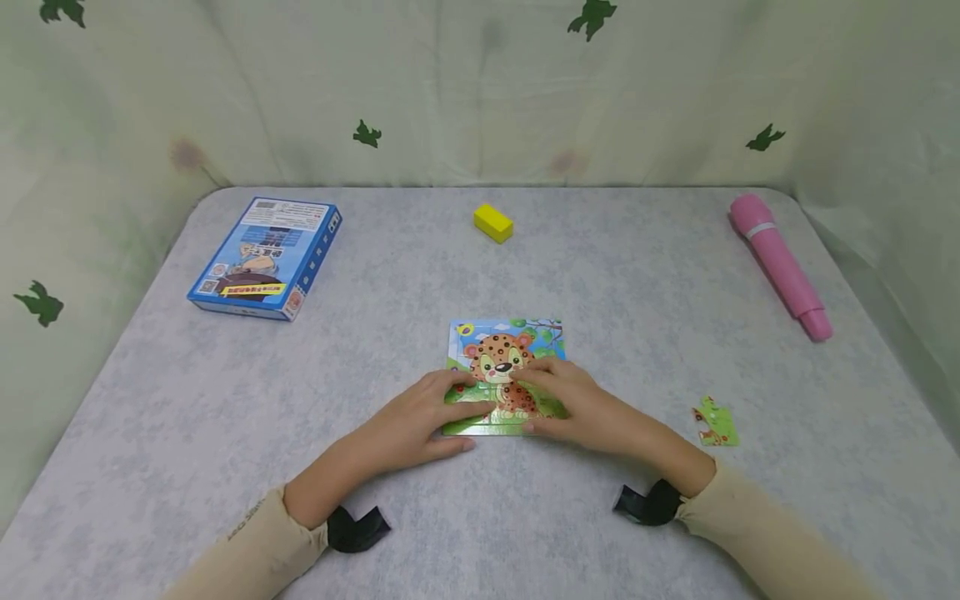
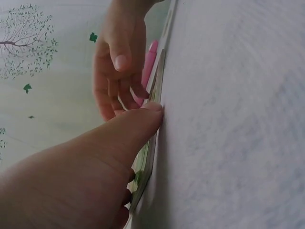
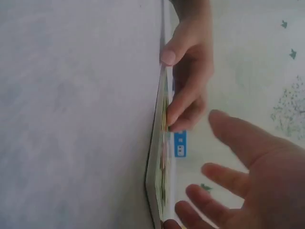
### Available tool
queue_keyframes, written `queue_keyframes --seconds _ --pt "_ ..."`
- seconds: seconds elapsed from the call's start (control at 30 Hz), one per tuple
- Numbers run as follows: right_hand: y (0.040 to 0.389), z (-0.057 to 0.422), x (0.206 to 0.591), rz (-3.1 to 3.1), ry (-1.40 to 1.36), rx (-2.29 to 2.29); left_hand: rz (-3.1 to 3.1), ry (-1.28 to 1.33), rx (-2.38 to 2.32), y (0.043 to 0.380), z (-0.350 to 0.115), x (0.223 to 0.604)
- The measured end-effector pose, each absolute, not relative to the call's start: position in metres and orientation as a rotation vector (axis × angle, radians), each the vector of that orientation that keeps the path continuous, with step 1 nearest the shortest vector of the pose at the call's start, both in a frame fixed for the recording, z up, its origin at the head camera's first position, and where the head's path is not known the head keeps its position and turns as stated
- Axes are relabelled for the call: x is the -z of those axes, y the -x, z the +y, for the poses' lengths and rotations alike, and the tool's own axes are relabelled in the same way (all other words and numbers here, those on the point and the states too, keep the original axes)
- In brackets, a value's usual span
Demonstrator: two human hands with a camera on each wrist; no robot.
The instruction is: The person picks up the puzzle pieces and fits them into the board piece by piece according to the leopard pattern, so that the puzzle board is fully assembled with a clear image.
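A jigsaw puzzle board (image 1: 506, 339) with a spotted leopard cub picture lies flat on the table. My left hand (image 1: 416, 425) rests on its left and lower part, fingers extended over the picture and the thumb by the near edge. In the left wrist view the left thumb (image 2: 138, 124) touches the board's edge. Over the right part of the board is my right hand (image 1: 577, 408), its fingers spread and slightly bent; nothing shows between its fingers (image 3: 233, 129) in the right wrist view. Both hands hide some of the picture.
Green puzzle pieces (image 1: 718, 423) lie to the right of the board, near the right forearm. A blue box (image 1: 262, 258) stands at the back left, a yellow block (image 1: 492, 223) at the back middle. A pink microphone-shaped object (image 1: 782, 267) lies at the back right. Curtains border the table.
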State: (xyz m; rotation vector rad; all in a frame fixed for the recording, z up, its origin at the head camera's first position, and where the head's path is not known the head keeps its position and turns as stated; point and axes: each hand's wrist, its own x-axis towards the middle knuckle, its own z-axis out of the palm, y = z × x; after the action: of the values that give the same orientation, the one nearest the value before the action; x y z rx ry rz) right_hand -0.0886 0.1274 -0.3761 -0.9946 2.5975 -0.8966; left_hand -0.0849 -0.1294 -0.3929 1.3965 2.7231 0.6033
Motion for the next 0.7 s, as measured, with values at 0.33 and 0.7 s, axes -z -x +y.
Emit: queue_keyframes --seconds 0.33,0.7 --pt "0.067 0.195 0.347 2.787 0.869 1.138 2.726 -1.373 -0.621 0.085 -0.129 0.395" --pt "0.040 0.262 0.359 2.991 0.507 1.167 2.731 -1.371 -0.619 0.086 -0.129 0.397"
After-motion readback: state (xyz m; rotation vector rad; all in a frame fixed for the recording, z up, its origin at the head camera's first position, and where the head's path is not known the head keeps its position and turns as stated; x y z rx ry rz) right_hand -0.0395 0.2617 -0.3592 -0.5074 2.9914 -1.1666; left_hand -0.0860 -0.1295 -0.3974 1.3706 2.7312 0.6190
